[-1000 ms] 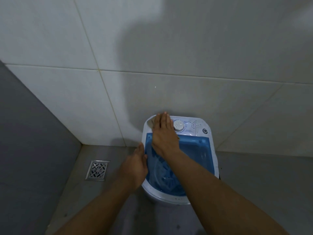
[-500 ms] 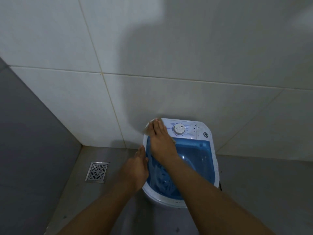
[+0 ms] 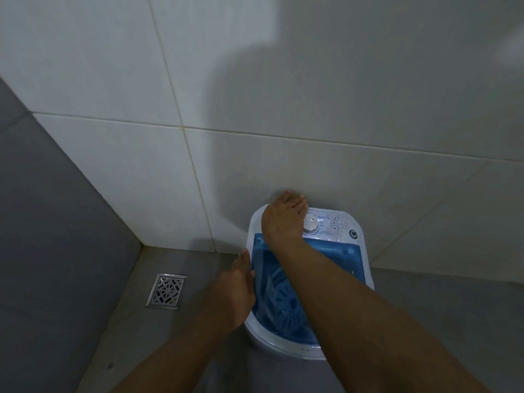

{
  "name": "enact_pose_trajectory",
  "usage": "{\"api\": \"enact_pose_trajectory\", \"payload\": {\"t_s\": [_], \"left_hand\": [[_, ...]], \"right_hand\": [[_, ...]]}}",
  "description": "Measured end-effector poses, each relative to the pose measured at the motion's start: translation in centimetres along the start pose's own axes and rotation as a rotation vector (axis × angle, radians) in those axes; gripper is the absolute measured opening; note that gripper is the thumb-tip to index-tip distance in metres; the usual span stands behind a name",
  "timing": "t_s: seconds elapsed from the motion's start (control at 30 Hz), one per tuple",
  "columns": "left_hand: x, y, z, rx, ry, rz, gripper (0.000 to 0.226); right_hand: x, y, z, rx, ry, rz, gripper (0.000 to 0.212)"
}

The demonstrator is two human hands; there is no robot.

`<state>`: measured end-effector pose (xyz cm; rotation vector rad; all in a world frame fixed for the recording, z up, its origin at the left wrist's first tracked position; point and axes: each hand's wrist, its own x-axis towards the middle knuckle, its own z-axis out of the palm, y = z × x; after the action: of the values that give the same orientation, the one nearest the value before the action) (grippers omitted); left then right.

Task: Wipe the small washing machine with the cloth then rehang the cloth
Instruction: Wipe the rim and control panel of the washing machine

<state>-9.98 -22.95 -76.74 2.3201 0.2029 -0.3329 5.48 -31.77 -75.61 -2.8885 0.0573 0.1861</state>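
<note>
Floor (image 3: 442, 302): grey, matte, meets white tiled wall at far edge.

Small washing machine (image 3: 344, 225) stands directly on floor, upright, back against wall. White body, blue tub interior, lid open or off: cannot tell which.

Left hand (image 3: 236, 290) touches machine's left rim; right hand (image 3: 282, 219) lies flat on its rear top panel, fingers toward the wall.

Floor drain (image 3: 166, 291): square metal grate with patterned openings, set flush into floor, left of left hand, apart from machine. Small dark speck on floor nearer the camera than the drain.
</note>
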Motion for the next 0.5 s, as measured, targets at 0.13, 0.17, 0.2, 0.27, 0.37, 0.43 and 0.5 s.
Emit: {"api": "enact_pose_trajectory", "payload": {"t_s": [0.13, 0.17, 0.2, 0.27, 0.37, 0.43, 0.5], "left_hand": [[0.4, -0.6, 0.4, 0.011, 0.051, -0.011, 0.04], [0.4, -0.7, 0.5, -0.009, 0.04, -0.021, 0.039], [0.5, -0.7, 0.6, -0.017, 0.031, -0.021, 0.039], [0.5, -0.8, 0.5, -0.012, 0.027, -0.018, 0.04], [0.2, -0.5, 0.5, -0.055, 0.043, -0.033, 0.036], [0.1, -0.3, 0.4, -0.035, 0.056, -0.006, 0.034], [0.1, -0.3, 0.3, -0.034, 0.059, -0.002, 0.037]], "right_hand": [[-1.4, -0.3, 0.6, -0.056, 0.051, -0.072, 0.051], [-1.9, 0.0, 0.9, -0.073, 0.059, -0.117, 0.051], [-2.3, 0.4, 1.1, -0.093, 0.071, -0.167, 0.053], [-3.0, 1.4, 1.2, -0.105, 0.074, -0.28, 0.057], [-4.6, 3.4, 1.2, -0.048, 0.054, -0.496, 0.062], [-6.1, 4.8, 1.5, 0.007, 0.024, -0.612, 0.067], [-7.0, 6.0, 1.7, 0.001, -0.018, -0.675, 0.074]]}}
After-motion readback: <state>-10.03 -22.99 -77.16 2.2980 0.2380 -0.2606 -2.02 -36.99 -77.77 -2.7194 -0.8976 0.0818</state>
